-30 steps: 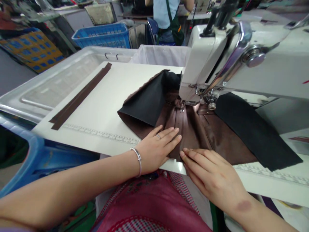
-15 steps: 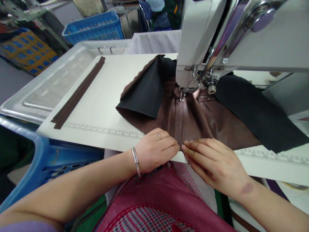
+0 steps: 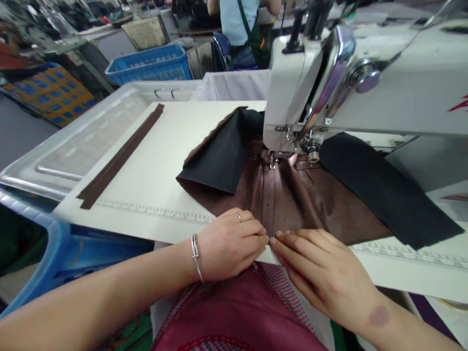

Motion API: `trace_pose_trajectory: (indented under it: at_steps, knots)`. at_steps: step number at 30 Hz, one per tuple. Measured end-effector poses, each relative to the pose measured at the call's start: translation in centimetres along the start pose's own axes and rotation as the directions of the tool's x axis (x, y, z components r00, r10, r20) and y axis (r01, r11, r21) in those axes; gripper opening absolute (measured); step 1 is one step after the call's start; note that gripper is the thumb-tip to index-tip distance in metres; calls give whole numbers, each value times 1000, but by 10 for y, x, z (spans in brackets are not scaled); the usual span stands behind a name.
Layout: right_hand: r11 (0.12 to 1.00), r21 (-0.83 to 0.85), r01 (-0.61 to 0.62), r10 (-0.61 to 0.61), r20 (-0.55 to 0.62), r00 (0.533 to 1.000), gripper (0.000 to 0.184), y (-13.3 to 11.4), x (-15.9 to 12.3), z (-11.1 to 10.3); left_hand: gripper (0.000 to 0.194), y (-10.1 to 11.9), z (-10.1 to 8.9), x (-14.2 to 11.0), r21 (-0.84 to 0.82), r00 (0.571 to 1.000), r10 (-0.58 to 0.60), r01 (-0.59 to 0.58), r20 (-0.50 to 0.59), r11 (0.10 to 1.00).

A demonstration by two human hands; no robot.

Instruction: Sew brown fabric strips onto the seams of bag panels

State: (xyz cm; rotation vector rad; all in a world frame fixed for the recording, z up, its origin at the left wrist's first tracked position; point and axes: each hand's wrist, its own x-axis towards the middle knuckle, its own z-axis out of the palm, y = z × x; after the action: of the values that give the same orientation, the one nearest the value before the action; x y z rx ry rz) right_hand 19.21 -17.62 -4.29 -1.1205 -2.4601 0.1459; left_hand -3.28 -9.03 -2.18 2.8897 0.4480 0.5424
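A brown leather piece (image 3: 292, 195) with black lining (image 3: 223, 153) lies under the needle of a white sewing machine (image 3: 365, 92). A brown strip with small holes runs down its middle toward me. At the table's near edge, my left hand (image 3: 230, 241) has its fingers curled and pinches the near end of the brown piece. My right hand (image 3: 321, 270) meets it fingertip to fingertip, pressing on the same edge with fingers close together.
Long brown strips (image 3: 120, 156) lie at the left of the white table (image 3: 164, 161), by a printed ruler. A grey tray (image 3: 73, 141) lies left of it, blue crates (image 3: 149, 63) beyond and below. A person in an apron sits behind.
My left hand went from lying flat on the leather to curled at its near edge. Both hands drew back toward me until their fingertips met.
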Motion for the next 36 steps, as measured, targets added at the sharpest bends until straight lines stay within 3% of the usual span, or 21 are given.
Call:
trace_pose_trajectory:
  at_steps: [6,9,14,17,20,24,36]
  knots:
    - [999,-31,-34,33,-17,999,32,-9,5,-3,45,-32,3,18,157,982,-121,99,142,983]
    - [998,-40,-37,36,-33,999,31,-10,7,-4,45,-38,10,21,160,968,-158,128,195,979]
    - [996,-48,-69,70,13,997,33,-4,10,-4,44,-37,13,24,183,967,-185,153,174,971]
    - [994,-68,-83,85,25,996,32,2,14,-5,41,-36,10,23,185,981,-126,99,144,978]
    - [993,-81,-86,89,27,996,32,8,20,-7,33,-36,7,17,162,998,12,-21,57,987]
    - [992,-97,-81,86,50,995,34,19,26,-8,23,-39,5,12,134,990,141,-138,-11,981]
    - [982,-169,-87,106,111,988,37,50,47,-12,25,-70,6,26,79,995,104,-104,14,991]
